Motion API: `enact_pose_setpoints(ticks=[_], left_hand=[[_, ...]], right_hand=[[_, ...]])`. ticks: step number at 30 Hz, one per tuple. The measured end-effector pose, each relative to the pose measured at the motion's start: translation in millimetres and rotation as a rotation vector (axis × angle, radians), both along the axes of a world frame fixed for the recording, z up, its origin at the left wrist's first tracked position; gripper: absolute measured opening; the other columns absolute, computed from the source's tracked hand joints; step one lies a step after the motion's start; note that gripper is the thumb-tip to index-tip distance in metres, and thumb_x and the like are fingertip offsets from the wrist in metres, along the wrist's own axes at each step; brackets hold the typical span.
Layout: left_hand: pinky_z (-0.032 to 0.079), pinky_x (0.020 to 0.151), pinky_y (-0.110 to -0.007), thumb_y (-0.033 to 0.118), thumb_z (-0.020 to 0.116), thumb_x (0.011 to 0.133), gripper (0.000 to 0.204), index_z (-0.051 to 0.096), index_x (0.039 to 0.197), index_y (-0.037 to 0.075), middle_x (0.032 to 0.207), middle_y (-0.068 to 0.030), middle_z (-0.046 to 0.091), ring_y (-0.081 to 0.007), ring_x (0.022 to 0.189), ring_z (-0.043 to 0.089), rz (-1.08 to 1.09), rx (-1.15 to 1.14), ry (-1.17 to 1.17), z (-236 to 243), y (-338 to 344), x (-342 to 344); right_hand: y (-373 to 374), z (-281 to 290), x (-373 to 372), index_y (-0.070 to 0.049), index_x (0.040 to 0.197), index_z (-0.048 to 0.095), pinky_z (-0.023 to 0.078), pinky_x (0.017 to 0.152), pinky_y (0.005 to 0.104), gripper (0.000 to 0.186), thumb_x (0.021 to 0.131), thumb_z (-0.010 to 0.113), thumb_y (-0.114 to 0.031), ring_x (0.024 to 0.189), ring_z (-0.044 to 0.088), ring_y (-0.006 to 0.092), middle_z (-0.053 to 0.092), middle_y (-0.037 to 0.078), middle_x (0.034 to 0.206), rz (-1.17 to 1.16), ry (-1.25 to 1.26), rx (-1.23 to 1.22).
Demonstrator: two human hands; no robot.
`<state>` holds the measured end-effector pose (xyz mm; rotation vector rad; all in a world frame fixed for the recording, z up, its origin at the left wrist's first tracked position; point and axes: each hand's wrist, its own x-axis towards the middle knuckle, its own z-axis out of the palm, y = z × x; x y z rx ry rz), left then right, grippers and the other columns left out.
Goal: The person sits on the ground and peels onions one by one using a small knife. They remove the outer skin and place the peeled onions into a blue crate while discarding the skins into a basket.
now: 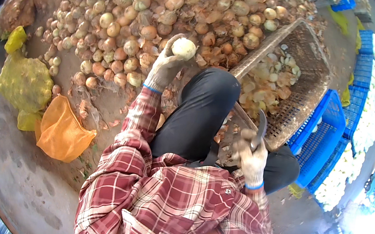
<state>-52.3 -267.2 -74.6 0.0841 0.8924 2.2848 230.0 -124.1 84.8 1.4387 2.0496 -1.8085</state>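
Observation:
In its pale knit glove, my left hand grips a whitish peeled onion between thumb and fingers, held over the heap of onions. My gloved right hand is closed around a knife with a curved blade; its handle is mostly hidden by the fingers, which look slightly blurred. The blade points up, beside the near wall of a dirty, brownish crate. Onion skins and pale trimmings lie inside that crate.
A blue crate stands right of the brownish one. Farther right, more blue crates hold white peeled onions. At left lie an orange mesh bag and a yellow-green mesh sack. Loose skins litter the floor.

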Motion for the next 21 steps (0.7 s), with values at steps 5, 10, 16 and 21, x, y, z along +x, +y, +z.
enact_pose_setpoints(ticks=[5,10,16,21], left_hand=[[0.056,0.079,-0.033,0.032,0.077,0.074,0.085,0.035,0.14,0.0,0.115,-0.0127,0.06,-0.022,0.098,0.064,-0.207,-0.056,0.225,121.0,20.9,43.1],[0.056,0.08,-0.032,0.015,0.081,0.069,0.076,0.042,0.132,-0.002,0.112,-0.0114,0.061,-0.0201,0.098,0.064,-0.278,-0.234,0.369,158.4,50.5,108.6],[0.054,0.084,-0.032,0.014,0.081,0.066,0.068,0.048,0.124,-0.002,0.109,-0.0111,0.062,-0.0191,0.098,0.063,-0.457,-0.098,0.219,169.8,60.0,158.8],[0.052,0.088,-0.032,0.012,0.082,0.065,0.068,0.049,0.123,-0.002,0.111,-0.0103,0.06,-0.0175,0.1,0.061,-0.498,-0.161,0.347,190.5,63.5,171.4]], right_hand=[[19.7,22.6,-54.0,-0.007,0.109,0.064,0.053,0.06,0.0349,0.033,0.077,0.07,-0.014,0.068,0.066,0.028,0.068,0.011,0.08,0.473,0.469,1.048],[31.5,56.3,-41.5,-0.007,0.104,0.058,0.05,0.056,0.0381,0.031,0.075,0.067,-0.013,0.062,0.064,0.0273,0.063,0.008,0.074,0.591,0.381,1.215],[36.7,51.6,10.7,-0.008,0.092,0.054,0.049,0.052,0.0387,0.018,0.077,0.063,-0.013,0.056,0.062,0.0274,0.059,0.009,0.064,0.54,0.259,1.292],[108.2,-22.1,68.2,-0.001,0.099,0.06,0.054,0.073,0.0462,0.026,0.086,0.055,-0.023,0.081,0.067,0.0379,0.068,0.023,0.087,0.121,-0.319,0.838]])
